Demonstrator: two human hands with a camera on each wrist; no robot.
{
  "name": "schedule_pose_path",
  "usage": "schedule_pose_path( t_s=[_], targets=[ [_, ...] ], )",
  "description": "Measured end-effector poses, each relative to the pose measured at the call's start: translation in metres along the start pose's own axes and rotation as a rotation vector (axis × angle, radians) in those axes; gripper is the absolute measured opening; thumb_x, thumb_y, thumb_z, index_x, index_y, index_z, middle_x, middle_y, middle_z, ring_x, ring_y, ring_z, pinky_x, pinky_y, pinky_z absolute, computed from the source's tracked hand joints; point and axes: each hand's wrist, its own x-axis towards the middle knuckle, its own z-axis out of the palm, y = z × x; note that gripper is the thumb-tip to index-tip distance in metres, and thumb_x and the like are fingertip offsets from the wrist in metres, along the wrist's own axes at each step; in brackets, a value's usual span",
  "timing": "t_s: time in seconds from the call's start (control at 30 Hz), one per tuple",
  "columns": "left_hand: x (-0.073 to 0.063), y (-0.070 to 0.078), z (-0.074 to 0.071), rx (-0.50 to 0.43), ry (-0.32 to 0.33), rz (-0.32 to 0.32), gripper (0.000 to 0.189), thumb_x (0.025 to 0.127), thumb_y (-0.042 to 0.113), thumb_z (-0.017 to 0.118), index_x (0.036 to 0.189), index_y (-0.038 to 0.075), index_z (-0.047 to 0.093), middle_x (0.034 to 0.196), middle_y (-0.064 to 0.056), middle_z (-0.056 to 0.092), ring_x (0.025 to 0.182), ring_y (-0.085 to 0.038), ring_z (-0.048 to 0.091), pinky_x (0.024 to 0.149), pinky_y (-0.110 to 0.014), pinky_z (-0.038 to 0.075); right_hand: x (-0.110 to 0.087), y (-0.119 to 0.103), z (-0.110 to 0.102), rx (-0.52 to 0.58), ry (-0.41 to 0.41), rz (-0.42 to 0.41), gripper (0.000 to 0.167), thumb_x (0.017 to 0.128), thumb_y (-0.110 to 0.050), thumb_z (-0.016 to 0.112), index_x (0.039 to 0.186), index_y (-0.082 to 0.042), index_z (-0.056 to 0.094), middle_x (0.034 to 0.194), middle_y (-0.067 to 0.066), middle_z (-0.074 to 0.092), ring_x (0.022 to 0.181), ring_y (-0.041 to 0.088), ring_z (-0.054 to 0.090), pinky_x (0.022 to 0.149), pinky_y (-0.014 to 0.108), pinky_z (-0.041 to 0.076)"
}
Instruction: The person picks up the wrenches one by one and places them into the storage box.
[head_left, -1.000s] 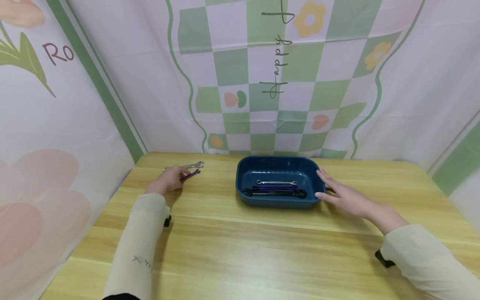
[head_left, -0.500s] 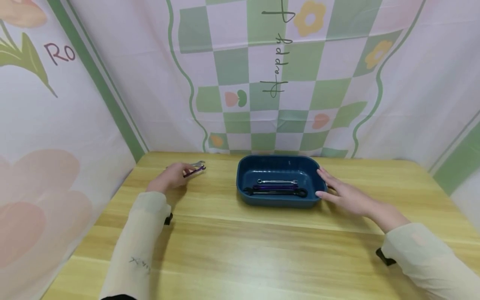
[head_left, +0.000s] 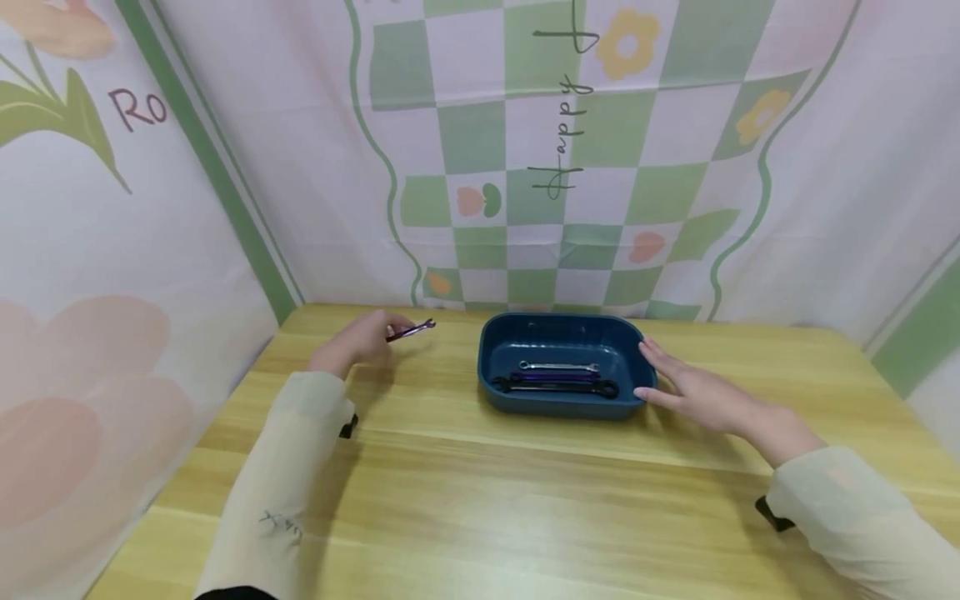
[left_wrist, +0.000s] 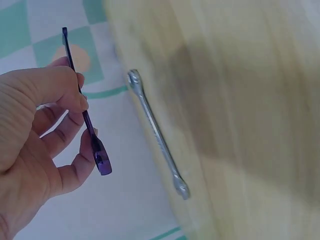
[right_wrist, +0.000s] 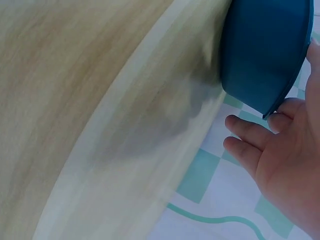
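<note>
My left hand (head_left: 364,340) pinches a purple wrench (head_left: 411,331) between thumb and fingers, raised above the table at the far left. In the left wrist view, a silver wrench (left_wrist: 159,134) lies on the table beside that hand; in the head view the hand hides it. A dark blue rectangular bin (head_left: 562,407) stands near the back edge, holding a silver wrench (head_left: 558,367), something purple and slim (head_left: 540,377) and a black wrench (head_left: 555,387). Against the bin's right end rests my right hand (head_left: 705,398), its fingers extended and its thumb at the front corner.
The wooden table (head_left: 480,508) runs back to a patterned cloth (head_left: 525,242) hanging behind it. More printed cloth (head_left: 135,250) hangs along the left side.
My left hand has lifted the purple wrench and carried it a little right and farther back. The right hand stays at the bin.
</note>
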Motion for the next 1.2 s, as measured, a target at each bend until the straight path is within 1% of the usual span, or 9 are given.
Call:
schedule_pose_path(
  t_s=[0.2,0.3,0.4,0.6,0.77,0.87,1.03,1.1,1.2],
  targets=[
    [0.009,0.017,-0.003,0.052,-0.021,0.088,0.061,0.077,-0.021,0.057,0.132,0.005,0.069,0.114,-0.02,0.069,0.096,-0.029,0.061,0.085,-0.043,0.052,-0.002,0.0,-0.001,-0.013,0.001,-0.016,0.091,0.104,-0.047,0.056,0.163,0.001,0.007,0.167,0.027,0.001,0.143,0.058,0.02,0.112,0.072,0.021],
    [0.014,0.029,-0.003,0.069,-0.043,0.106,0.063,0.078,-0.021,0.058,0.135,0.005,0.068,0.117,-0.019,0.068,0.098,-0.029,0.061,0.085,-0.041,0.053,-0.002,0.0,-0.001,-0.017,-0.002,-0.022,0.093,0.103,-0.048,0.058,0.163,0.001,0.007,0.167,0.027,0.0,0.143,0.059,0.02,0.112,0.072,0.022],
    [0.019,0.041,-0.004,0.078,-0.066,0.121,0.065,0.08,-0.022,0.057,0.137,0.007,0.066,0.121,-0.016,0.067,0.1,-0.028,0.061,0.082,-0.038,0.054,-0.002,-0.001,-0.001,-0.012,-0.007,-0.022,0.094,0.103,-0.048,0.058,0.163,0.001,0.006,0.167,0.027,-0.001,0.143,0.059,0.02,0.112,0.072,0.022],
    [0.029,0.068,-0.006,0.079,-0.099,0.184,0.067,0.08,-0.023,0.055,0.139,0.008,0.065,0.125,-0.015,0.066,0.107,-0.029,0.061,0.076,-0.032,0.052,-0.001,-0.001,-0.002,0.001,-0.009,-0.021,0.095,0.102,-0.049,0.058,0.163,0.0,0.004,0.167,0.026,-0.002,0.143,0.059,0.02,0.112,0.072,0.021],
    [0.036,0.085,-0.005,0.069,-0.111,0.208,0.067,0.079,-0.023,0.056,0.138,0.006,0.066,0.126,-0.016,0.066,0.102,-0.029,0.062,0.069,-0.029,0.049,0.0,-0.002,-0.002,0.014,-0.015,-0.021,0.095,0.103,-0.047,0.059,0.163,-0.001,0.003,0.167,0.025,-0.003,0.144,0.058,0.019,0.112,0.072,0.022],
    [0.039,0.092,-0.004,0.081,-0.108,0.22,0.065,0.08,-0.022,0.057,0.137,0.007,0.066,0.126,-0.014,0.067,0.102,-0.025,0.06,0.07,-0.027,0.048,0.001,-0.002,-0.002,0.019,-0.018,-0.021,0.094,0.103,-0.046,0.06,0.163,-0.001,0.003,0.167,0.025,-0.003,0.144,0.058,0.02,0.111,0.073,0.022],
    [0.046,0.103,0.001,0.088,-0.116,0.225,0.066,0.081,-0.022,0.056,0.138,0.009,0.066,0.126,-0.011,0.066,0.099,-0.024,0.059,0.066,-0.026,0.045,0.001,-0.001,-0.002,0.024,-0.018,-0.021,0.094,0.103,-0.045,0.06,0.164,-0.002,0.003,0.167,0.025,-0.003,0.143,0.058,0.021,0.111,0.073,0.023],
    [0.049,0.106,0.004,0.094,-0.12,0.236,0.066,0.081,-0.022,0.056,0.138,0.009,0.066,0.126,-0.01,0.067,0.102,-0.026,0.061,0.068,-0.027,0.047,0.001,0.0,-0.001,0.025,-0.017,-0.022,0.095,0.103,-0.046,0.06,0.164,-0.002,0.003,0.167,0.026,-0.002,0.143,0.058,0.022,0.111,0.072,0.023],
    [0.053,0.112,0.008,0.093,-0.131,0.274,0.064,0.082,-0.023,0.055,0.137,0.007,0.067,0.128,-0.011,0.067,0.114,-0.027,0.061,0.082,-0.029,0.052,0.001,0.001,-0.001,0.029,-0.019,-0.024,0.095,0.102,-0.047,0.06,0.164,-0.002,0.003,0.167,0.026,-0.002,0.143,0.057,0.023,0.111,0.072,0.023]
  ],
)
